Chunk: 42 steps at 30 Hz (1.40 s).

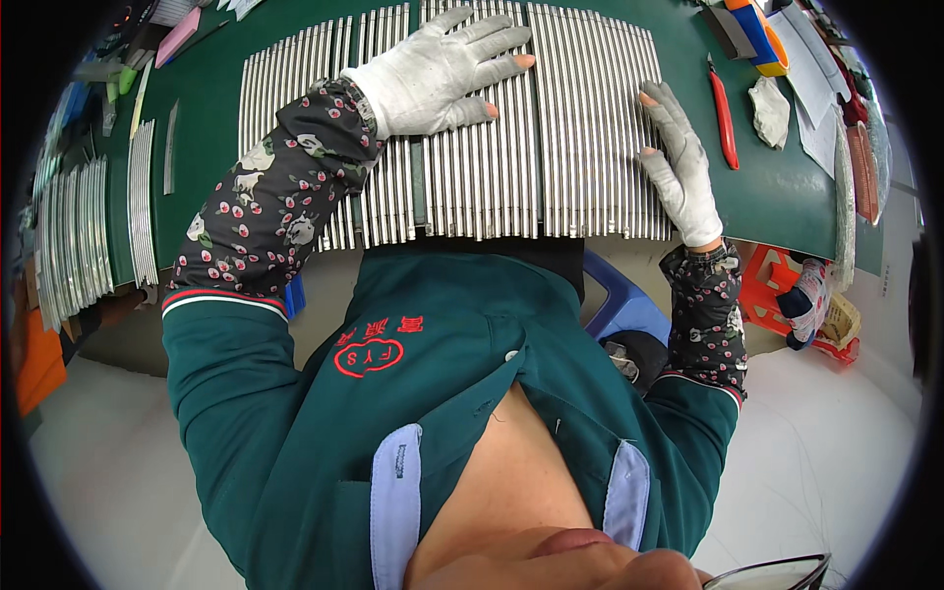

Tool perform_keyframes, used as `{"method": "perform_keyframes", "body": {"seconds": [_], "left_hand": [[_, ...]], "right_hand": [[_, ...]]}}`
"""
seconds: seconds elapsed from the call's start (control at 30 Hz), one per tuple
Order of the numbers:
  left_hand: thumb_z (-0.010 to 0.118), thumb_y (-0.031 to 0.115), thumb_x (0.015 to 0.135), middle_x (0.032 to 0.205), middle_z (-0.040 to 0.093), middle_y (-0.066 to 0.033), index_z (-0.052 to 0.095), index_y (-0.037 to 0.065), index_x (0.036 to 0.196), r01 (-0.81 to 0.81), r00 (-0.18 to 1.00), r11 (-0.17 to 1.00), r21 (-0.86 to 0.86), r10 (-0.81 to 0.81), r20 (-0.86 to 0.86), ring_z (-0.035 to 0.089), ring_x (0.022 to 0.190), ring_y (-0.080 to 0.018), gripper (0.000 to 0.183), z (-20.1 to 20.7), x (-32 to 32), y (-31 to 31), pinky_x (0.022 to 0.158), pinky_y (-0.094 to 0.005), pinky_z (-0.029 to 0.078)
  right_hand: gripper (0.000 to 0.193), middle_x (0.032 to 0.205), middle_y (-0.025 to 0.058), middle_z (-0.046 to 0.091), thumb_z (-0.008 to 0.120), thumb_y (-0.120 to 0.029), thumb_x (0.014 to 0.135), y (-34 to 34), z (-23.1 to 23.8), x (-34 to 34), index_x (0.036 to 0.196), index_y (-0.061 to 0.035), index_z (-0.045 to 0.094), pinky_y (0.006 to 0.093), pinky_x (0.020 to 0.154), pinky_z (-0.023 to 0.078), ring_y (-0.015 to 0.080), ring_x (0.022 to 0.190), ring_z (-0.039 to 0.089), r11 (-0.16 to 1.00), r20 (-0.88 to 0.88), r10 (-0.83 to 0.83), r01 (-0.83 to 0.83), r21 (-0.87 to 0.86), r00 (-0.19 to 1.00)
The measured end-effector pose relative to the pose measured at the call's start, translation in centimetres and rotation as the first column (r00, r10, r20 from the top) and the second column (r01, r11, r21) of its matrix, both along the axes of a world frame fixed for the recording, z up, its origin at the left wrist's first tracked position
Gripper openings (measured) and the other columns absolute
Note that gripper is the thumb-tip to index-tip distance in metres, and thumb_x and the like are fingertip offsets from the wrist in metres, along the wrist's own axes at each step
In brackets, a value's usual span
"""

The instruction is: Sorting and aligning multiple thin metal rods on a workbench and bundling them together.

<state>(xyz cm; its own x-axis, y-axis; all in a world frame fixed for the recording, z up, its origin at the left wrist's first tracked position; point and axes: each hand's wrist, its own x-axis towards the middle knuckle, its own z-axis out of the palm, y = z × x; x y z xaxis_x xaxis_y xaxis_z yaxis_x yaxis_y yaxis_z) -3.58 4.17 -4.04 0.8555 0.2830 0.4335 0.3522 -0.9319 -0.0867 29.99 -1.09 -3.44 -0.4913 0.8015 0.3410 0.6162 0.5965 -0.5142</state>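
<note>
Many slim silvery metal rods (482, 187) lie side by side in several groups on a green table (777, 197), their ends toward me. My left hand (433, 74), in a whitish glove with some fingertips bare, rests spread flat across the middle groups. At the right edge of the rightmost group (600, 118), my right hand (680, 162) lies with thumb and fingers apart, its fingertips against the outer rods. The same kind of glove covers it. Neither hand holds anything. Part of the rods is hidden beneath my left hand and sleeve.
Red-handled pliers (724, 118), a crumpled white cloth (770, 111) and an orange-and-blue tape roll (762, 39) lie at right. More metal strips (143, 202) are stacked at left, beside a larger bundle (74, 236). A blue stool (619, 300) and a red crate (772, 295) stand below the table edge.
</note>
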Motion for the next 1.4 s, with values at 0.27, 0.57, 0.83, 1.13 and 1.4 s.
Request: {"method": "perform_keyframes", "body": {"seconds": [0.27,0.57,0.83,1.13,1.4], "left_hand": [[0.038,0.061,0.094,0.151,0.039,-0.0153,0.047,0.010,0.139,0.060,0.966,0.974,-0.219,-0.112,-0.232,0.035,0.140,-0.0352,0.069,0.3,1.7,-1.8,0.116,-0.0571,0.021],[0.043,0.061,0.093,0.151,0.040,-0.0136,0.047,0.016,0.140,0.063,0.982,0.972,-0.227,-0.101,-0.159,0.036,0.140,-0.0365,0.066,0.0,2.8,-1.8,0.116,-0.0581,0.021],[0.041,0.063,0.092,0.151,0.040,-0.0134,0.048,0.013,0.139,0.065,0.986,0.977,-0.203,-0.094,-0.139,0.035,0.141,-0.0348,0.069,-0.5,3.1,-1.7,0.116,-0.0589,0.020],[0.042,0.063,0.092,0.154,0.035,-0.0135,0.042,0.015,0.143,0.025,0.974,0.983,-0.184,-0.065,-0.215,0.033,0.143,-0.0347,0.071,0.0,3.4,-2.2,0.116,-0.0586,0.019],[0.046,0.061,0.090,0.155,0.034,-0.0129,0.041,0.014,0.144,0.009,0.971,0.983,-0.182,-0.052,-0.233,0.033,0.142,-0.0346,0.071,-0.3,2.6,-2.6,0.118,-0.0573,0.018]], "right_hand": [[0.053,0.141,0.0199,0.050,0.060,-0.034,0.093,0.2,-0.3,0.1,0.134,-0.0011,0.054,0.0447,0.113,0.032,0.0393,0.137,0.040,1.000,-0.002,-0.008,0.008,-0.001,1.000],[0.051,0.140,0.0190,0.052,0.060,-0.031,0.093,0.2,-0.4,0.6,0.134,-0.0013,0.054,0.0437,0.113,0.032,0.0374,0.138,0.041,0.999,-0.066,-0.031,0.029,-0.031,0.997],[0.051,0.140,0.0192,0.052,0.060,-0.031,0.093,0.1,-0.3,0.7,0.133,-0.0003,0.054,0.0433,0.113,0.032,0.0372,0.137,0.041,0.999,-0.059,-0.039,0.038,-0.030,0.997],[0.052,0.141,0.0187,0.051,0.061,-0.032,0.092,0.2,-0.2,0.9,0.133,-0.0004,0.055,0.0436,0.114,0.032,0.0373,0.138,0.040,0.999,-0.024,-0.033,0.033,-0.009,0.999],[0.048,0.134,0.0177,0.056,0.068,-0.024,0.088,1.0,-0.6,2.4,0.130,-0.0019,0.058,0.0411,0.107,0.040,0.0353,0.127,0.051,0.954,-0.014,-0.226,0.224,0.198,0.974]]}}
